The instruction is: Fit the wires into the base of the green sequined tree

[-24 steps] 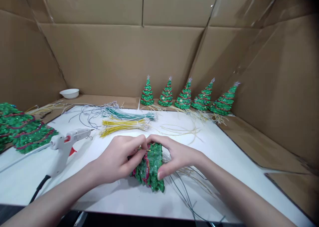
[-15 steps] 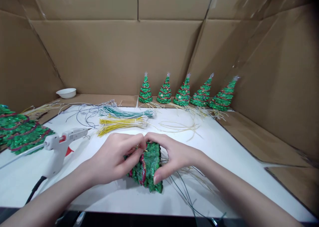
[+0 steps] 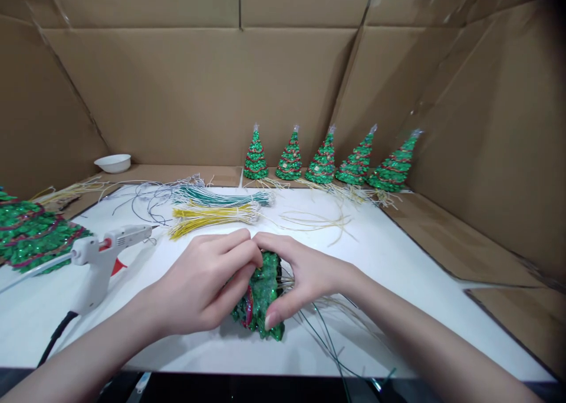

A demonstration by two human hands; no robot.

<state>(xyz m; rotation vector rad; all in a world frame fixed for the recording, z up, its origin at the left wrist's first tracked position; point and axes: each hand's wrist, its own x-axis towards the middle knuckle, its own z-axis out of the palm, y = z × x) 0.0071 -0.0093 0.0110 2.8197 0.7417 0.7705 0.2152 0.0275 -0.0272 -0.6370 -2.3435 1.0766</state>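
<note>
A small green glittery Christmas tree (image 3: 269, 288) with a red garland lies on its side on the white tabletop, its base toward the right. My right hand (image 3: 305, 276) grips it near the base, thumb in front and fingers over the far side. Against its upper left side, my left hand (image 3: 216, 279) is closed in a pinch; its fingertips and whatever they hold are mostly hidden. The tree's tip is covered by my left hand. Loose thin wires (image 3: 325, 338), some dark green, trail from beneath the base toward the table's front edge.
Several finished trees (image 3: 255, 158) stand along the back. Bundles of yellow wires (image 3: 212, 215) and green wires (image 3: 225, 198) lie beyond my hands. At left are a white glue gun (image 3: 95, 267), a larger tree (image 3: 38, 235) and a white bowl (image 3: 114, 163). Cardboard walls (image 3: 198, 91) surround the table.
My left hand has turned and moved slightly right over the tree, covering the thin yellow strand that showed at its fingertips. My right hand keeps its grip. The whole view has shifted slightly.
</note>
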